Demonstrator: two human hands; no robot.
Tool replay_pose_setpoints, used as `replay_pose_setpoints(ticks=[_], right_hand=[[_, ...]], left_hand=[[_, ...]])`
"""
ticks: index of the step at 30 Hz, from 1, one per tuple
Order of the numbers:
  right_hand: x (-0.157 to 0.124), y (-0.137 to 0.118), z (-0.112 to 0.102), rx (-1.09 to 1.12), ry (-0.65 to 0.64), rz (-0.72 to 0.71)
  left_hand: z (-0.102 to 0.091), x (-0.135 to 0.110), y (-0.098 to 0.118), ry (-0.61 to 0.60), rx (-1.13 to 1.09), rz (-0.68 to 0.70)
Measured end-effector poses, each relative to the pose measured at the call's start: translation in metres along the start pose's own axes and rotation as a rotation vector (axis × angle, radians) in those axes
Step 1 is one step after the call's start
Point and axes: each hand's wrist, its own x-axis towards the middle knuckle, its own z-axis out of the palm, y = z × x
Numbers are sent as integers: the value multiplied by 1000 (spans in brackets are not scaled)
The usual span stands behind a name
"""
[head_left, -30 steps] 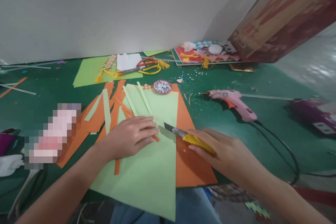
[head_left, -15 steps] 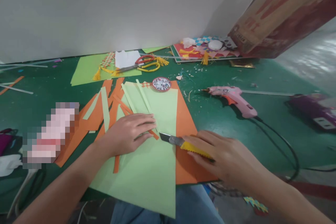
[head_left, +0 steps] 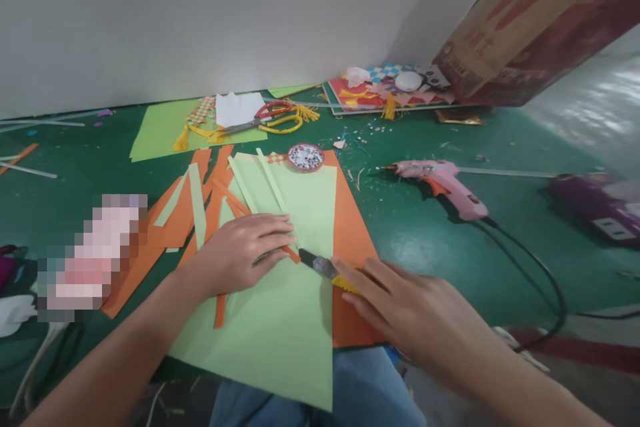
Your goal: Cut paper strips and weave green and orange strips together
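Lying across the surface (head_left: 425,257) in the head view, the green sheet (head_left: 283,340) sat over the orange sheet (head_left: 350,320), its near corner jutting past the edge above the person's lap. Judging by the narrow pieces about, the cutting was partway along: green strips (head_left: 273,180) rested on the sheet's far part, and orange strips (head_left: 133,273) lay loosely heaped to the left, some with green pieces on top. The green sheet was broad and looked mostly whole, so much of it seemed left to cut; whether it bore any fresh slit was too faint to tell. The knife (head_left: 324,267) was in the right grip (head_left: 403,300), which was closed round its yellow handle, the fingers reaching forward along it. Its blade pointed left and away, the tip just beside the end of a short orange strip (head_left: 293,254) that stuck out from under the left grip (head_left: 245,250). Whether the tip touched paper could not be told. The left grip grasped nothing visible; it lay palm down, fingers spread slightly, on the green sheet and the strips' near ends. Thus the sheet lay directly beneath the left grip and just left of the right one.
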Motion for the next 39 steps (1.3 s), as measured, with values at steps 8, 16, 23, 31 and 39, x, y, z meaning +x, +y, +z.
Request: replay_pose_setpoints(ticks=[8,16,23,31,39], right_hand=[[1,-7,-4,-22,-11,18],[-3,-7,-5,-11,-8,14],[-1,-1,-9,-52,122,-32],[6,-4,-12,-44,153,-61],[6,-3,-12,-54,167,-56]], left_hand=[[0,0,0,10,-10,-10],[2,0,0,7,-39,-34],[-3,5,8,92,-223,-94],[-10,11,16,114,-440,-213],[-12,12,15,118,-526,-249]])
